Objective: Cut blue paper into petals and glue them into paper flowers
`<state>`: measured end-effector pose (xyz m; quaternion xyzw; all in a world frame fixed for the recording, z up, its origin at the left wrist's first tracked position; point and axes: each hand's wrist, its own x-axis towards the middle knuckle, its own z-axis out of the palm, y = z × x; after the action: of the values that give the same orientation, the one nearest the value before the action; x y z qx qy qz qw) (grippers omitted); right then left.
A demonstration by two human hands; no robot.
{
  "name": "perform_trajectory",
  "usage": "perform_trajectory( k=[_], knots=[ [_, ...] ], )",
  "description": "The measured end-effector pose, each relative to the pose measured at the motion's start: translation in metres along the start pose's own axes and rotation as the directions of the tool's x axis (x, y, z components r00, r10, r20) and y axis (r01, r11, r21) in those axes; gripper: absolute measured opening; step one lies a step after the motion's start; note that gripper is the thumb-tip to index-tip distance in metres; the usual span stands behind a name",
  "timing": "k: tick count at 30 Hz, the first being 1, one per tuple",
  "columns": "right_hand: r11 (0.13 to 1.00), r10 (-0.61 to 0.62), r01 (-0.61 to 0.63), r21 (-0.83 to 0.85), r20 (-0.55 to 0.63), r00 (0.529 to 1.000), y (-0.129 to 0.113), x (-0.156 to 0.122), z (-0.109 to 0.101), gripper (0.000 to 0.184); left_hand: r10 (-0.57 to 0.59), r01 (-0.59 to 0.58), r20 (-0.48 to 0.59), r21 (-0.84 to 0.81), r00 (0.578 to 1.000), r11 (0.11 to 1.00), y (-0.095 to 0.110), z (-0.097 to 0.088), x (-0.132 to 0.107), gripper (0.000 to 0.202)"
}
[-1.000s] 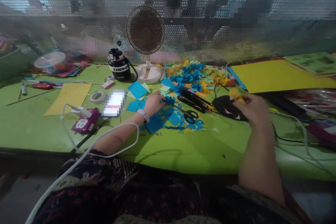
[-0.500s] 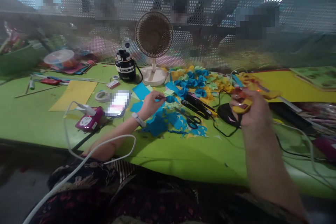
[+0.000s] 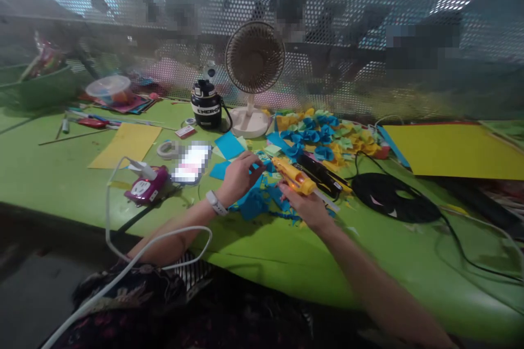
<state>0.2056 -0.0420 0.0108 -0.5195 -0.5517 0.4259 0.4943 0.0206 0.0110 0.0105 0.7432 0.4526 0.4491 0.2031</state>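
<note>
My left hand (image 3: 241, 177) is closed in a pinch on a small blue paper flower (image 3: 268, 166), held low over the table's middle. Wrapped in my right hand (image 3: 309, 208) is a yellow glue gun (image 3: 295, 175) with an orange light at its handle. Its nozzle points left at the flower, very close to it; whether they touch I cannot tell. Blue paper scraps (image 3: 251, 205) lie below both hands. A black clamp-like tool (image 3: 321, 175) rests just beyond my right hand. Behind it spreads a heap of blue, yellow and green paper flowers (image 3: 310, 136).
A small fan (image 3: 250, 123) and a black bottle (image 3: 206, 106) stand at the back. To the left are a phone (image 3: 192, 162), a tape roll (image 3: 168, 149) and a purple power socket (image 3: 148, 185) with a white cable. A black round mat (image 3: 395, 199) and yellow sheet (image 3: 454, 144) lie right.
My right hand has brought the glue gun from the right side in to the blue flower, now covering the scissors. My left hand keeps its pinch. The view has shifted slightly.
</note>
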Motion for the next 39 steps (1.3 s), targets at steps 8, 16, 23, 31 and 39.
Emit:
perform_trajectory(
  k=[8, 16, 23, 31, 39],
  knots=[
    [0.996, -0.012, 0.016, -0.084, 0.052, 0.999, -0.003, -0.001, 0.0, 0.032, -0.312, 0.345, 0.152, -0.499, 0.938, 0.795, -0.004, 0.007, 0.003, 0.036],
    [0.983, -0.043, 0.047, -0.179, 0.026, 0.999, -0.009, 0.0, -0.004, 0.027, -0.236, 0.198, -0.014, -0.497, 0.972, 0.845, -0.005, 0.006, 0.006, 0.023],
    [0.946, -0.117, 0.12, -0.301, 0.028, 0.993, -0.001, -0.002, -0.007, 0.028, -0.33, 0.294, 0.025, -0.515, 0.944, 0.805, -0.004, 0.001, 0.011, 0.032],
    [0.882, -0.168, 0.189, -0.432, 0.086, 0.982, 0.002, -0.002, -0.01, 0.024, -0.503, 0.437, 0.129, -0.701, 0.855, 0.563, -0.001, 0.003, 0.013, 0.034],
    [0.897, -0.172, 0.184, -0.402, 0.065, 0.983, -0.001, -0.003, -0.01, 0.028, -0.484, 0.447, 0.175, -0.718, 0.857, 0.533, -0.004, 0.003, 0.012, 0.036]
  ],
)
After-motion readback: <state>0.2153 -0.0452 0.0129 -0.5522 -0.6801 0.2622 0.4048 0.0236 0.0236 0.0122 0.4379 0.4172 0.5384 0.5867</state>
